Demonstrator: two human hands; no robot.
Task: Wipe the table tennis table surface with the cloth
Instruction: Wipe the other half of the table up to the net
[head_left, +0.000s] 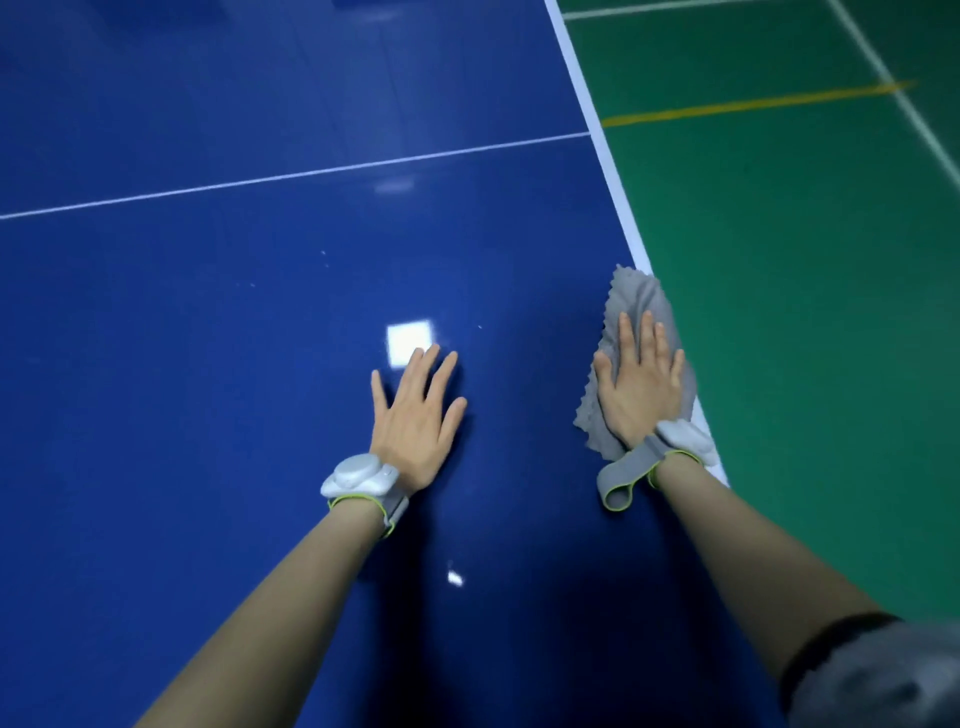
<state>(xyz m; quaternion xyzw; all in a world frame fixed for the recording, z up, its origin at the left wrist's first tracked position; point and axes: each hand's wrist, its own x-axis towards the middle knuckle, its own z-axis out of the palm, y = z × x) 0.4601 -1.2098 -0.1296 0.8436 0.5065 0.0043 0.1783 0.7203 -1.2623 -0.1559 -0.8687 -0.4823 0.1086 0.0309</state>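
Note:
The blue table tennis table fills most of the head view, with a thin white centre line across it and a white border along its right edge. A grey cloth with a zigzag hem lies flat at that right edge. My right hand presses on the cloth with straight, spread fingers. My left hand rests flat on the bare blue surface to the left of the cloth, fingers straight and spread, holding nothing. Both wrists carry a white sensor on a grey strap.
The table's right edge runs from top centre down to my right forearm. Beyond it lies a green sports floor with white and yellow lines. A bright square light reflection shines on the table just above my left hand.

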